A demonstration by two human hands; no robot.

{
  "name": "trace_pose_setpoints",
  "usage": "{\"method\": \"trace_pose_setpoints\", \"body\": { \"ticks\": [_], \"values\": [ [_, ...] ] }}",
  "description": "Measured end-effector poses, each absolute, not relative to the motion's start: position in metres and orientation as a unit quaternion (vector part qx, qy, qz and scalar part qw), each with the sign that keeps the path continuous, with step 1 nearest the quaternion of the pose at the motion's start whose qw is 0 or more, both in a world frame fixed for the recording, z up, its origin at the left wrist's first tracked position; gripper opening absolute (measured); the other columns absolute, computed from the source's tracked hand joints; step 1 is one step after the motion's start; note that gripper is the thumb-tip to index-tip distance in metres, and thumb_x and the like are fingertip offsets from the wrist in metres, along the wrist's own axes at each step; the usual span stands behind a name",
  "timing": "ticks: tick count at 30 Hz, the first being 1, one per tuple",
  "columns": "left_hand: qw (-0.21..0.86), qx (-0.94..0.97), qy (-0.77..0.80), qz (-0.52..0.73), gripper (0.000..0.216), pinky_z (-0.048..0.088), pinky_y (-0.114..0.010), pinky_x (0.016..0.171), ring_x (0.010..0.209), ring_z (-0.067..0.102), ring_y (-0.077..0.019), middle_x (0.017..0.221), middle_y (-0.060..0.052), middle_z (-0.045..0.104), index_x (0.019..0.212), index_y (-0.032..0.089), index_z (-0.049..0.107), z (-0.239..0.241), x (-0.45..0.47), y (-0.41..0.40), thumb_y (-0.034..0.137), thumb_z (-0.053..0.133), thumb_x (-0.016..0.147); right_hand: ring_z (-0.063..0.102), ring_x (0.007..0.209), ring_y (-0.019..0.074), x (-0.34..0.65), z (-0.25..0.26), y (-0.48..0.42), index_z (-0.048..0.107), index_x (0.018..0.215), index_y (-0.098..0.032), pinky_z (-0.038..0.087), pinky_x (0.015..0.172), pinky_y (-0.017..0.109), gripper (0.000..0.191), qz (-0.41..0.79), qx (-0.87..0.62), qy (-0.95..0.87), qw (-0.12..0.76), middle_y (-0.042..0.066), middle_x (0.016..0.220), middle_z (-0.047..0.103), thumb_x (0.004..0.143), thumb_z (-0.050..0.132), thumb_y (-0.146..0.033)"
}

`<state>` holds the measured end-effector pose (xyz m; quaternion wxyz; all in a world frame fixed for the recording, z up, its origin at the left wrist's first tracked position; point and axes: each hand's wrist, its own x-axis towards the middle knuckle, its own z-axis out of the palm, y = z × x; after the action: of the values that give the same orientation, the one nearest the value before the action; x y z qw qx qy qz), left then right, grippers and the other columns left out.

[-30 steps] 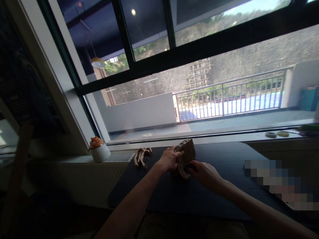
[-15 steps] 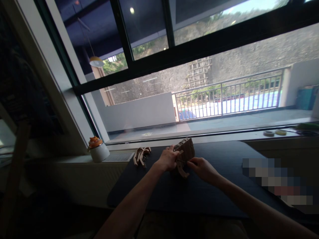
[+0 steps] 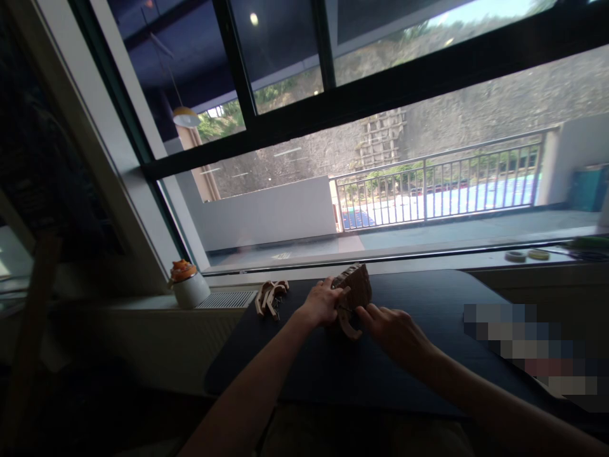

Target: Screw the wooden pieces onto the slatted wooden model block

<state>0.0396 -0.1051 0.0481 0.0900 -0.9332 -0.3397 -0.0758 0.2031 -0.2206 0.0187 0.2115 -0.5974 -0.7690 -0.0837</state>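
Observation:
A small wooden model (image 3: pixel 356 289) made of layered cut pieces stands on a dark mat (image 3: pixel 428 298) in front of a window. My left hand (image 3: pixel 320 306) is wrapped round its left side and holds it. My right hand (image 3: pixel 392 329) is at the model's lower right, fingers bent and fingertips pressed against a curved wooden part at its base. Whether those fingers pinch anything small is hidden.
A heap of loose wooden pieces (image 3: pixel 269 295) lies left of the model near the sill. A white jar with an orange lid (image 3: pixel 187 285) stands further left. Two tape rings (image 3: pixel 524 255) sit on the sill at right. A pixelated patch (image 3: pixel 523 346) covers the mat's right side.
My right hand moved from the model's front lower edge up to its right side, then came back down to its base. A dark thin item seen in it earlier no longer shows.

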Motion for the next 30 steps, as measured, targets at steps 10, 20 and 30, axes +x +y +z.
{"method": "trace_pose_setpoints", "body": {
  "ticks": [10,20,30],
  "values": [
    [0.088,-0.936,-0.332,-0.076,0.040,0.043,-0.038,0.094,0.110,0.048,-0.0273,0.131,-0.008,0.039,0.112,0.022,0.057,0.048,0.040,-0.103,0.024,0.058,0.072,0.064,0.075,0.0202,0.202,-0.017,-0.218,0.059,0.110,-0.016,0.041,0.062,0.028,0.030,-0.032,-0.606,-0.743,0.281,0.009,0.089,0.069,0.087,0.041,-0.012],
    [0.087,-0.935,-0.334,-0.079,0.039,0.043,-0.038,0.094,0.109,0.048,-0.0269,0.130,-0.008,0.039,0.111,0.023,0.057,0.047,0.040,-0.103,0.024,0.058,0.073,0.057,0.048,0.0135,0.205,-0.014,-0.203,0.069,0.080,-0.011,0.037,0.045,0.023,0.044,0.109,-0.625,-0.707,0.312,0.004,0.059,0.065,0.093,0.034,-0.035],
    [0.089,-0.933,-0.341,-0.078,0.040,0.044,-0.038,0.094,0.107,0.049,-0.0266,0.129,-0.008,0.040,0.113,0.023,0.056,0.047,0.040,-0.105,0.024,0.057,0.072,0.060,0.081,0.0227,0.198,0.002,-0.222,0.061,0.104,-0.015,0.036,0.068,0.031,0.035,0.001,-0.606,-0.753,0.258,0.014,0.091,0.065,0.081,0.039,-0.001]
  ]
}}
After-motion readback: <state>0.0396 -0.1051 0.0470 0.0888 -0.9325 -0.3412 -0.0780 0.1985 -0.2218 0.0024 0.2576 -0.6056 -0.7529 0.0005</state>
